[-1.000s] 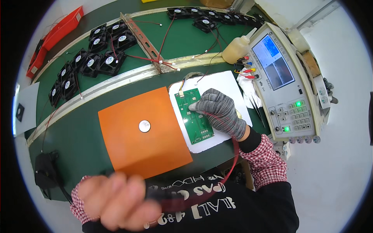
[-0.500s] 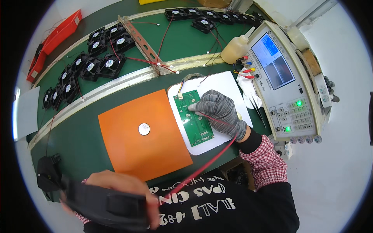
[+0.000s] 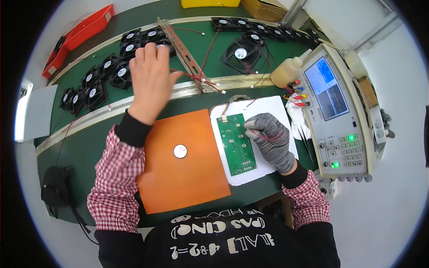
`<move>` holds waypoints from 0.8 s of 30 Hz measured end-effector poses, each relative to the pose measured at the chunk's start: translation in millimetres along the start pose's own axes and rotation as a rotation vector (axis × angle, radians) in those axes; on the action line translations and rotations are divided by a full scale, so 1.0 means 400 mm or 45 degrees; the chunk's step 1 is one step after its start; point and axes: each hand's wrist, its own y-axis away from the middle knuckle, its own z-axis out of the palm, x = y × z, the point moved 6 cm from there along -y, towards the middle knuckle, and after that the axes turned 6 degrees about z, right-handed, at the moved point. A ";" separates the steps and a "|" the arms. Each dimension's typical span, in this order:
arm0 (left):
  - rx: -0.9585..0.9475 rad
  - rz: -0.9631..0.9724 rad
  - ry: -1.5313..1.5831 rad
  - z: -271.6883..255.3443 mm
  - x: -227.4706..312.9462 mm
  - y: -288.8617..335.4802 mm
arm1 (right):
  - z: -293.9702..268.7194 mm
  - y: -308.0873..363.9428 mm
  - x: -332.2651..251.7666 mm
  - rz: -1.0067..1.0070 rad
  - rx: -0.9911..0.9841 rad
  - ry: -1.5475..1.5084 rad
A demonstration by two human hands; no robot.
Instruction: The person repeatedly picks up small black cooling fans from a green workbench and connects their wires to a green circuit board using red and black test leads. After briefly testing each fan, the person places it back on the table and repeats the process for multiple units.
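Note:
At the far left, my bare left hand (image 3: 152, 80) stretches over a group of black cooling fans (image 3: 120, 75). Its fingers are extended and its thumb is apart. The fingertips are at a fan that they partly cover; no grip shows. My right hand (image 3: 270, 140), in a grey knitted glove, is closed in a pinch by the right edge of a green circuit board (image 3: 237, 147). A faint red streak crosses the glove; what the fingers hold, if anything, cannot be made out. The board lies on a white pad (image 3: 268, 169). Behind it, a blurred black fan (image 3: 241, 53) is beyond the ledge.
An orange mat (image 3: 187, 187) bears a white round disc (image 3: 180, 151). At right stand a tester with a screen (image 3: 326, 89), a squeeze bottle (image 3: 286, 72) and tweezers (image 3: 305, 140). A perforated metal bar (image 3: 183, 51) divides the fans. Red bins (image 3: 89, 27) sit far left.
My left hand has gone from the near left, where it held a black fan, to the far-left fans. A blurred fan now appears behind the board. The view has shifted.

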 end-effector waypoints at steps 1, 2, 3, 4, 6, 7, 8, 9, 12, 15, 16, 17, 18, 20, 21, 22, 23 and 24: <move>-0.073 0.047 -0.096 0.054 -0.062 0.033 | 0.001 -0.003 -0.015 0.035 -0.008 -0.069; -0.150 0.097 -0.194 0.086 -0.123 0.069 | 0.003 -0.007 -0.022 0.072 -0.014 -0.143; -0.160 0.138 -0.135 0.091 -0.144 0.084 | -0.003 -0.003 -0.022 -0.002 -0.024 -0.133; -0.169 0.184 -0.074 0.085 -0.148 0.089 | -0.011 -0.002 -0.033 -0.090 0.022 -0.024; -0.186 0.202 0.153 0.054 -0.133 0.123 | -0.021 -0.002 -0.073 -0.272 0.107 0.185; -0.177 0.199 0.354 0.014 -0.078 0.124 | -0.025 0.011 -0.085 -0.268 0.085 0.263; -0.142 0.373 0.406 -0.050 -0.008 0.137 | -0.020 0.012 -0.111 -0.326 0.044 0.282; -0.041 0.564 0.521 -0.111 0.049 0.170 | -0.003 0.006 -0.149 -0.392 -0.012 0.284; 0.047 1.197 0.583 -0.211 0.174 0.323 | 0.058 0.006 -0.232 -0.601 -0.217 0.083; 0.137 1.401 0.382 -0.260 0.157 0.334 | 0.059 0.045 -0.192 -0.557 -0.325 0.300; 0.108 1.384 0.266 -0.255 0.127 0.345 | 0.046 0.049 -0.175 -0.536 -0.285 0.429; 0.053 1.178 0.178 -0.249 0.064 0.334 | 0.026 0.047 -0.146 -0.488 -0.234 0.550; 0.007 0.979 0.094 -0.233 0.003 0.313 | 0.006 0.018 -0.129 -0.387 -0.206 0.532; 0.091 0.534 -0.029 -0.238 -0.082 0.239 | -0.037 0.004 -0.102 -0.209 -0.077 0.787; 0.132 0.439 0.024 -0.235 -0.092 0.237 | -0.045 -0.003 -0.083 -0.162 -0.101 0.820; 0.166 0.346 0.070 -0.238 -0.100 0.241 | -0.048 -0.010 -0.061 -0.117 -0.124 0.843; 0.199 0.251 0.115 -0.242 -0.107 0.250 | -0.048 -0.010 -0.044 -0.073 -0.148 0.865; 0.129 0.295 0.244 -0.235 -0.083 0.267 | -0.047 -0.006 -0.024 0.095 -0.181 0.551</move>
